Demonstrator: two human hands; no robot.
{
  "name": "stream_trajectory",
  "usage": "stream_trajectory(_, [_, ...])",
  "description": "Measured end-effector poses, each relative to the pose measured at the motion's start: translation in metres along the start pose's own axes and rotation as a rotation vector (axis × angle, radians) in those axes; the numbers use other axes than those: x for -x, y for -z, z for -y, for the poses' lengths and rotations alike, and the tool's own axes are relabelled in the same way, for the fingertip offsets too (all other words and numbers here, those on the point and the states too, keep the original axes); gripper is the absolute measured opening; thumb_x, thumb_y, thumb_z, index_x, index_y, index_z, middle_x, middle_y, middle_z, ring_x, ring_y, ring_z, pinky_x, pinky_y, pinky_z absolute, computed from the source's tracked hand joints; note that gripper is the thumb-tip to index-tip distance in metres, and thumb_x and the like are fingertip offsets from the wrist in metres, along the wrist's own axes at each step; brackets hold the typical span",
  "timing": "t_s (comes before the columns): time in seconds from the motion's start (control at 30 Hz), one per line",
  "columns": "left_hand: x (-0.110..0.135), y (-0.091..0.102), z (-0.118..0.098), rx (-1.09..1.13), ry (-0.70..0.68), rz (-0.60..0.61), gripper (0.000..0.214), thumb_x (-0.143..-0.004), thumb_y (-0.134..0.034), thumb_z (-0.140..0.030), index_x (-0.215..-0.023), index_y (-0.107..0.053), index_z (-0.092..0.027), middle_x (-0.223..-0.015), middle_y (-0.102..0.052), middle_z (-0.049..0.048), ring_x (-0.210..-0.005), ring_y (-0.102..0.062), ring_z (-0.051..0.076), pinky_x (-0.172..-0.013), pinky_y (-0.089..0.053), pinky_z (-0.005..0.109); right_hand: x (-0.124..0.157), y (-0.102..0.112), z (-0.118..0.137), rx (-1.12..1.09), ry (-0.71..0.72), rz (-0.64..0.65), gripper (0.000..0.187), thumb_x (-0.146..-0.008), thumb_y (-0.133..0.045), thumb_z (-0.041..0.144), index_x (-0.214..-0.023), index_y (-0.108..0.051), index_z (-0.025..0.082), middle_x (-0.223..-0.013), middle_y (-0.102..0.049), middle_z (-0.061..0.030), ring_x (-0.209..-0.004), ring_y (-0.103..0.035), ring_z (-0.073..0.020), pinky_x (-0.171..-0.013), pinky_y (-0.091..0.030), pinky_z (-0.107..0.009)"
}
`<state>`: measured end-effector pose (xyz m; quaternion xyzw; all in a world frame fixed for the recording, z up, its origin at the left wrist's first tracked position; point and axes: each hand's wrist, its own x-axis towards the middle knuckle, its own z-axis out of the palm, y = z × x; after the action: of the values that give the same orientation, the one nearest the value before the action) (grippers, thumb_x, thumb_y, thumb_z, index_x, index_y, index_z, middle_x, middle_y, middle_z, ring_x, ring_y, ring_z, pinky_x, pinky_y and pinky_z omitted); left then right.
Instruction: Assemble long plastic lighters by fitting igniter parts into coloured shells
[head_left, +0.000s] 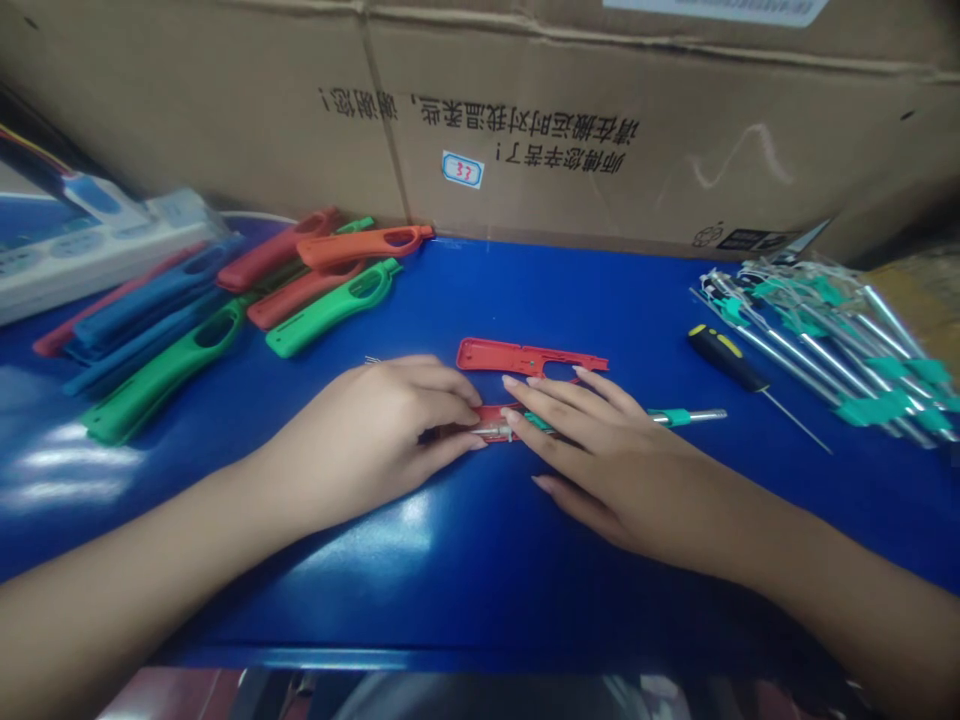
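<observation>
On the blue table, my left hand [397, 425] pinches the left end of a red lighter shell half [491, 413], its fingers closed around it. A thin metal and clear part sits inside that shell. My right hand [622, 450] lies over the shell's right part, fingers stretched and apart, covering much of it. A metal lighter tube [705, 414] with a green sleeve sticks out to the right from under that hand. Just beyond, a second red shell half [495, 355] rests with its hollow inside facing up, close to my right fingertips.
Several coloured lighter shells [322, 310] lie at the left, beside a white power strip [75, 255]. On the right are a black and yellow screwdriver [727, 360] and several metal lighter tubes [832, 340]. A cardboard box [525, 200] stands along the back.
</observation>
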<state>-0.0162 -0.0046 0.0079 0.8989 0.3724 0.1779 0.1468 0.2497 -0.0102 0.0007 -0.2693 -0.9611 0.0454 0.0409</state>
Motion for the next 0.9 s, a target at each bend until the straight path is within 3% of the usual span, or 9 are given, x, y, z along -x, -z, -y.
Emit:
stream_trajectory(0.2, [0.001,-0.002,-0.002,-0.024,0.012,-0.010,0.020,-0.100,-0.062,-0.034,-0.101,-0.079,-0.022,-0.104,-0.077,0.0028,-0.095,-0.071,0.022,-0.086,-0.056,0.038,-0.001,0.002,0.001,0.008,0.001,-0.017,0.046,-0.104,-0.046,0.028,-0.147,-0.054,0.013,-0.161,-0.046,-0.0154,-0.146,-0.045,-0.0350,-0.119,-0.033,-0.067])
stream_trajectory(0.33, [0.001,-0.003,-0.002,-0.001,-0.004,-0.019,0.018,-0.099,-0.063,-0.031,-0.103,-0.078,-0.022,-0.104,-0.077,0.0029,-0.094,-0.072,0.021,-0.086,-0.057,0.037,0.002,0.004,-0.015,-0.027,-0.052,-0.172,0.044,-0.103,-0.047,0.021,-0.147,-0.052,0.015,-0.147,-0.061,-0.0124,-0.136,-0.055,-0.0271,-0.120,-0.033,-0.057])
stream_trajectory(0.43, [0.002,-0.003,0.000,0.002,0.000,-0.030,0.017,-0.099,-0.064,-0.030,-0.103,-0.078,-0.021,-0.104,-0.077,0.0032,-0.093,-0.071,0.021,-0.085,-0.057,0.036,0.006,0.008,-0.037,0.000,-0.165,-0.305,0.029,-0.098,-0.050,0.013,-0.118,-0.071,0.020,-0.124,-0.072,-0.0095,-0.116,-0.063,-0.0274,-0.104,-0.046,-0.053])
stream_trajectory(0.53, [0.001,-0.004,0.002,0.003,-0.005,-0.048,0.017,-0.099,-0.065,-0.030,-0.103,-0.078,-0.020,-0.104,-0.077,0.0047,-0.094,-0.071,0.021,-0.085,-0.058,0.036,0.010,0.013,-0.056,-0.003,-0.226,-0.319,0.025,-0.095,-0.053,0.012,-0.103,-0.075,0.023,-0.124,-0.070,-0.0106,-0.114,-0.063,-0.0310,-0.097,-0.048,-0.054])
stream_trajectory(0.63, [0.001,-0.004,0.004,0.009,-0.025,-0.073,0.019,-0.098,-0.065,-0.030,-0.103,-0.077,-0.016,-0.103,-0.077,0.0067,-0.094,-0.071,0.022,-0.085,-0.058,0.036,0.012,0.015,-0.066,-0.069,-0.241,-0.294,0.024,-0.095,-0.055,0.014,-0.100,-0.076,0.026,-0.124,-0.068,-0.0096,-0.114,-0.063,-0.0300,-0.096,-0.050,-0.052])
stream_trajectory(0.9, [-0.002,-0.005,0.004,0.018,-0.017,-0.096,0.018,-0.098,-0.065,-0.027,-0.109,-0.075,-0.016,-0.103,-0.076,0.0070,-0.094,-0.070,0.021,-0.084,-0.058,0.036,0.006,0.010,-0.061,-0.218,-0.279,-0.288,0.016,-0.094,-0.059,0.014,-0.104,-0.067,0.023,-0.117,-0.066,-0.0104,-0.111,-0.063,-0.0264,-0.097,-0.052,-0.049])
